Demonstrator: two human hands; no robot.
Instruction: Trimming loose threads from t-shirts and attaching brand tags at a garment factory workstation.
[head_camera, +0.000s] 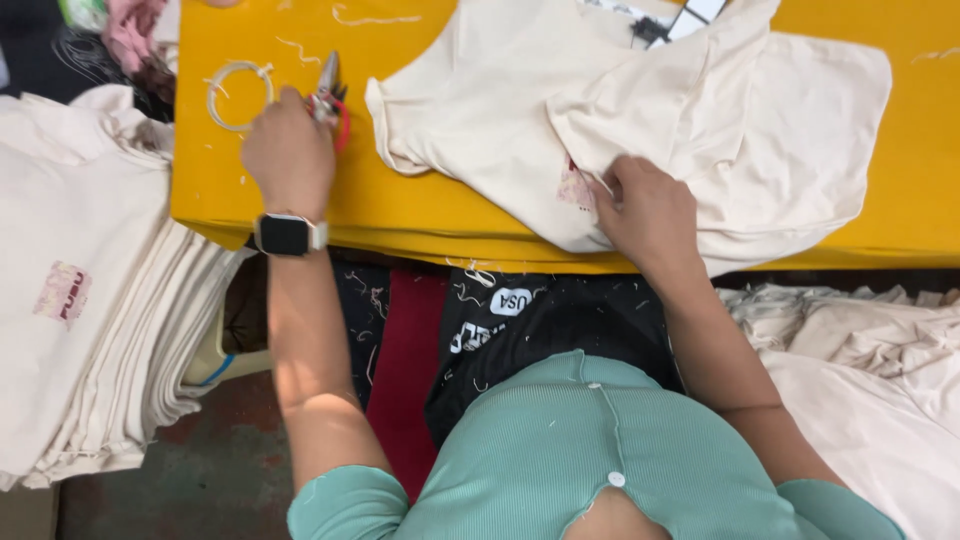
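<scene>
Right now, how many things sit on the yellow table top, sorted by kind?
Cream cotton garment, spread out and pinched by the right hand: 1
Small metal thread snips with a red loop, under the left hand: 1
White ring of cord: 1
Total: 3, not counting loose thread scraps on the yellow table top.

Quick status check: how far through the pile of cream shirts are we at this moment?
Done, apparently: a tall folded stack of cream shirts sits at the left. In hand: the right hand pinches the cream shirt spread on the yellow table; the left hand holds thread snips. Left, it seems: a loose heap of cream garments at the right.
</scene>
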